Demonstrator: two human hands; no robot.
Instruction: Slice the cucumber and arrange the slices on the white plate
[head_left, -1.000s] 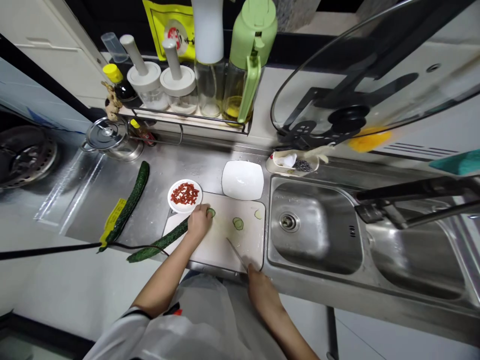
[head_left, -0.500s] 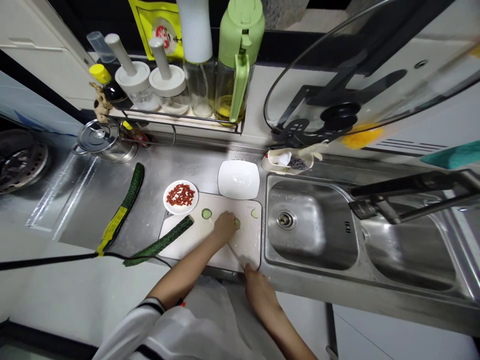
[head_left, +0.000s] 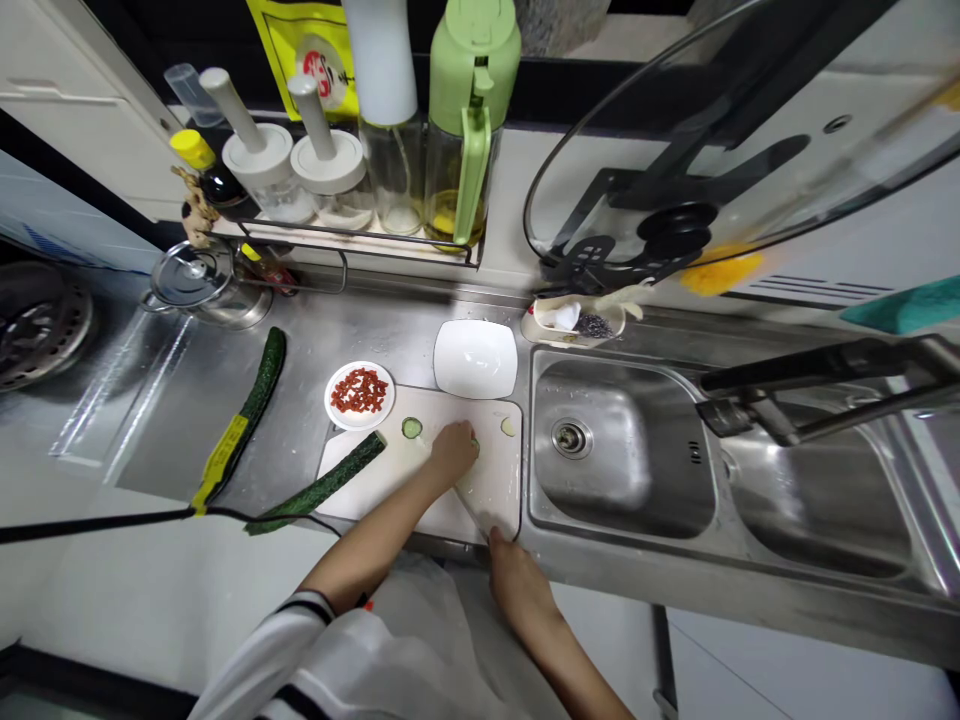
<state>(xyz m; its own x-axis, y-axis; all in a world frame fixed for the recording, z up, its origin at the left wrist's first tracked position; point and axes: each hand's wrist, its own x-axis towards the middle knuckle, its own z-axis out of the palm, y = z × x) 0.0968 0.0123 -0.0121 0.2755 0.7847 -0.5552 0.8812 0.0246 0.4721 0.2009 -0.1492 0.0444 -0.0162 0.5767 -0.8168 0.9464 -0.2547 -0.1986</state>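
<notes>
My left hand (head_left: 453, 453) is closed over the pale cutting board (head_left: 491, 500), fingers bent around a cucumber slice (head_left: 475, 446) that is mostly hidden beneath the fingertips. At the board's lower right edge, my right hand (head_left: 519, 578) grips a knife (head_left: 470, 511) by its handle. The blade slants up and left toward my left hand; its tip is hard to make out. Another round cucumber slice (head_left: 411, 428) lies on the board to the left, and a pale end piece (head_left: 508, 427) sits near the right corner. A cut cucumber (head_left: 330, 487) rests across the board's left edge.
A plate of chopped red pieces (head_left: 360, 392) and a white dish (head_left: 475, 358) stand behind the board. A whole cucumber (head_left: 262, 385) with a yellow label lies left. The steel sink (head_left: 622, 450) is at the right; a seasoning rack (head_left: 360, 240) hangs behind.
My left hand has shifted slightly to the right and covers more of the cucumber slice. My right hand and the knife stay almost still. The view has moved a little.
</notes>
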